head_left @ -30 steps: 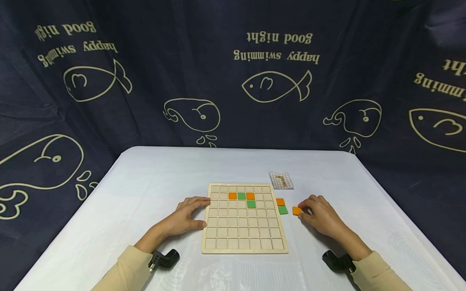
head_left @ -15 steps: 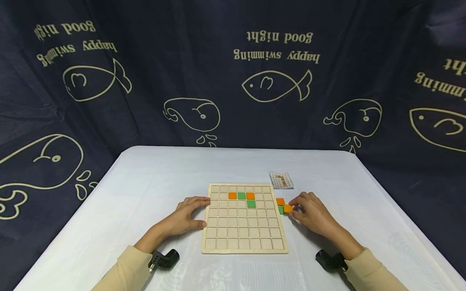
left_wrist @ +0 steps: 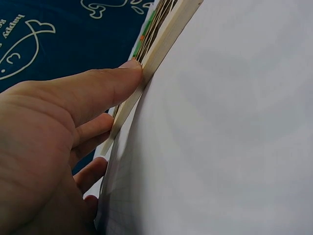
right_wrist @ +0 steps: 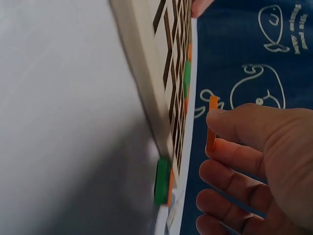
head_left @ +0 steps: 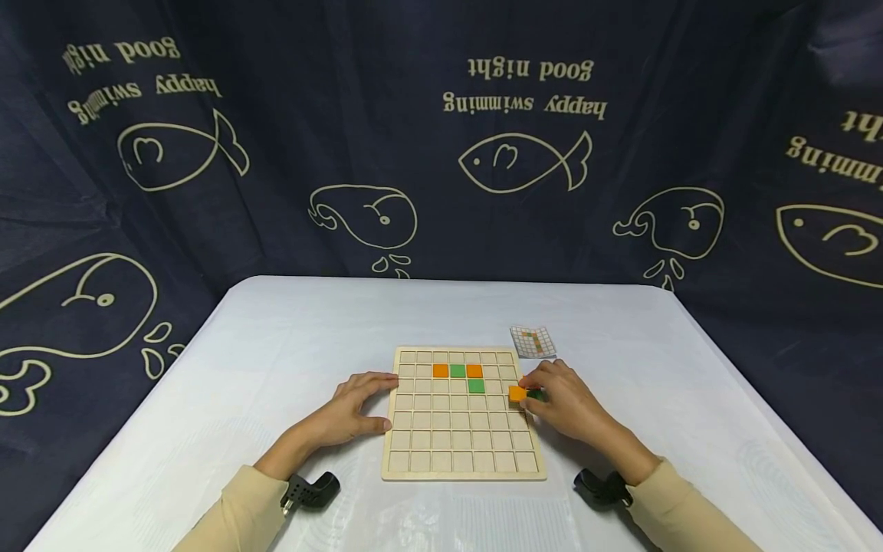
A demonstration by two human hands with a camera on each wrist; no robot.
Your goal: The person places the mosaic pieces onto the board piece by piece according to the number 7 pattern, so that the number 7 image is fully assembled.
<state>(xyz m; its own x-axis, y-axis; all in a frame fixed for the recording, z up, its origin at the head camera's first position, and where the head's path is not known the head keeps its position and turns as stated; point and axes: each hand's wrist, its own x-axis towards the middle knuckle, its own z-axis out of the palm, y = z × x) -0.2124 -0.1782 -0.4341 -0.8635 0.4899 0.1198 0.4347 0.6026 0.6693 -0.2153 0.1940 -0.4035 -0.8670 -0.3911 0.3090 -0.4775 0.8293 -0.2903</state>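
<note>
A pale wooden grid board (head_left: 441, 421) lies on the table; three tiles in its second row read orange, green (head_left: 457, 371), orange, with a green tile (head_left: 476, 386) under the right one. My left hand (head_left: 352, 414) touches the board's left edge, thumb and fingertips against the rim (left_wrist: 155, 56). Between thumb and finger my right hand (head_left: 567, 402) pinches an orange tile (head_left: 517, 394), held above the board's right edge; the right wrist view shows this tile (right_wrist: 212, 125) edge-on. Beside the board lie a green tile (right_wrist: 161, 181) and an orange one, mostly hidden by my hand in the head view.
A small printed pattern card (head_left: 533, 343) lies past the board's upper right corner. Behind the white-covered table (head_left: 310, 322) hangs a dark cloth (head_left: 276, 230) with fish and whale drawings. Black bands sit on both wrists.
My right hand has moved left with the orange tile, from the table at the right, past the two loose tiles, to the board's right edge. The left hand has stayed in place.
</note>
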